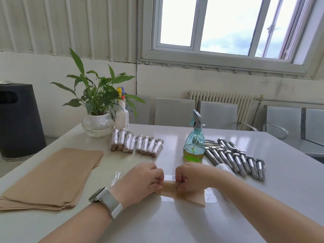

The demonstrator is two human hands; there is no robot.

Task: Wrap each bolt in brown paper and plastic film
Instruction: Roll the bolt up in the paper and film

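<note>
- No readable writing or brand on any item; the spray bottle [194,144] and the white trigger bottle [121,113] show no legible label.
- Left hand [142,183]: fingers curled, grip pinching the left end of a brown-paper roll [169,186] at the near middle of the worktop [175,225]. Watch [107,199] on that wrist.
- Right hand [191,179]: fingers curled over the roll's right part, grip grasping it from above.
- The roll lies crosswise between the two hands, touching both; the bolt inside is hidden by the paper.
- A loose paper corner [198,199] sticks out toward the viewer below the right hand.
- Clear plastic film [211,194] lies flat under the roll, spreading to both sides.
- Wrapped bolts [136,144] in a row, far centre.
- Bare bolts [235,157] in a row, right, just beside the spray bottle.
- Stack of brown paper sheets [52,176], left.
- Potted plant [98,109], far left corner.
</note>
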